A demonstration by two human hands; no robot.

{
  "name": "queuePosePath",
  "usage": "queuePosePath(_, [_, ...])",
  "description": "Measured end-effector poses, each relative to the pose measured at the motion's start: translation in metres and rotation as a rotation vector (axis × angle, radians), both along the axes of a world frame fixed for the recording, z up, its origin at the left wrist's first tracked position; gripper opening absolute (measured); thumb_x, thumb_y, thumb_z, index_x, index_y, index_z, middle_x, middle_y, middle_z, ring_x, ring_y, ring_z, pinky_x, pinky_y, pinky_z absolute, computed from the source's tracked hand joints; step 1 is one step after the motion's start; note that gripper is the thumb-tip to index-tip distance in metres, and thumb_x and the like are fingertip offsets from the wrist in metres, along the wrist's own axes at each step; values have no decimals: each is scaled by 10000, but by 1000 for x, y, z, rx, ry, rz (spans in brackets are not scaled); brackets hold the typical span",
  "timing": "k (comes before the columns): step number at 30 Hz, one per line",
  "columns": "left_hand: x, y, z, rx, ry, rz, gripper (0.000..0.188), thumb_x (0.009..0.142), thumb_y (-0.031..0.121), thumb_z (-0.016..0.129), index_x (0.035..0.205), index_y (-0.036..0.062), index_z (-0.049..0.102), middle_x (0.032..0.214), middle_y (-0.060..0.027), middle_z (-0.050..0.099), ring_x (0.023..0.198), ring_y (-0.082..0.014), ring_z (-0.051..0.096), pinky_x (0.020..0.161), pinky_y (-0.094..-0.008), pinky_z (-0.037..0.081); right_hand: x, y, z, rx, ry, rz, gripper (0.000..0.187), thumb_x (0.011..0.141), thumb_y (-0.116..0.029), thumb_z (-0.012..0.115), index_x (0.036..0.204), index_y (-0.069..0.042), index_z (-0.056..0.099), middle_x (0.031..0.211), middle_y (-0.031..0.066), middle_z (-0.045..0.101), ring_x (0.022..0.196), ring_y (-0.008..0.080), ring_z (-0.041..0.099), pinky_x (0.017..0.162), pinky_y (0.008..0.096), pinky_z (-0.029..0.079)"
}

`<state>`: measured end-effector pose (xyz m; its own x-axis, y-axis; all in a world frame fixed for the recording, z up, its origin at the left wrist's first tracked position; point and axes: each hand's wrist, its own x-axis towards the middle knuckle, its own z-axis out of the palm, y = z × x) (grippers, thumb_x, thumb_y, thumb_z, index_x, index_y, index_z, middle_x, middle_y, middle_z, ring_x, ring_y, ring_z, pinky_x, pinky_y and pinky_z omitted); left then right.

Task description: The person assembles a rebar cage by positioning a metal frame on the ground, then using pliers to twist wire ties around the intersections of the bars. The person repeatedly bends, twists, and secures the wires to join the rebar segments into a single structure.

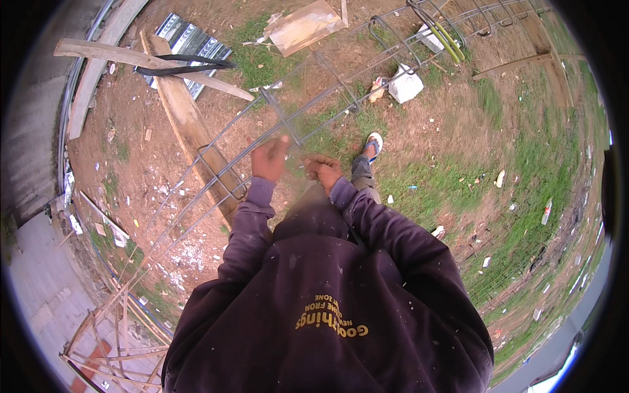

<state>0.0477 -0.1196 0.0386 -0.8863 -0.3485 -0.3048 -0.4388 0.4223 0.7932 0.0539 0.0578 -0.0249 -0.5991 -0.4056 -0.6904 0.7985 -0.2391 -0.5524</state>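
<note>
A long rebar cage [334, 103] of thin steel bars and square stirrups runs diagonally in front of me, from lower left to upper right. My left hand [268, 159] is closed at its near bars, beside a stirrup [282, 118] that looks smeared by motion. Just right of it, my right hand [323, 171] is held in a pinch close to my body, below the cage. Whatever lies between those fingertips is too small to make out.
A wooden plank [187, 124] passes under the cage at left, crossed by another board [124, 55] with black strips over it. Ribbed metal sheets [190, 49], a plywood piece [304, 27] and a white bag [406, 84] lie beyond. Yellow-green strips [447, 40] hang on the cage.
</note>
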Motion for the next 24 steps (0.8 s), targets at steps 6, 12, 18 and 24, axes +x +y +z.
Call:
queuePosePath(6, [-23,-10,-18,311,-194,-1,517,889,409,729,930,-107,708,801,-150,708,595,-170,682,499,-286,568,3,-4,-5,74,30,11,244,859,-133,701,1088,-55,734,915,13,713,766,90,620,651,255,506])
queuePosePath(12, [-23,-6,-23,256,-132,-38,483,864,371,766,907,-106,709,785,-142,711,566,-157,666,483,-287,563,2,-5,-9,94,47,-30,252,850,-122,714,1093,-55,733,890,11,716,701,91,609,616,256,504])
queuePosePath(18, [-23,-3,-20,137,-123,-97,447,869,383,758,868,-62,725,716,-98,684,552,-130,654,432,-271,494,1,-2,-3,22,77,-77,238,855,-98,705,1080,-22,724,837,18,705,624,91,591,551,244,485])
queuePosePath(24, [-23,-4,-18,234,-100,-109,423,873,371,754,893,-51,725,735,-86,680,556,-136,653,456,-275,496,-2,-2,4,84,98,-30,228,857,-62,687,1076,-7,718,745,19,650,569,81,546,509,238,449])
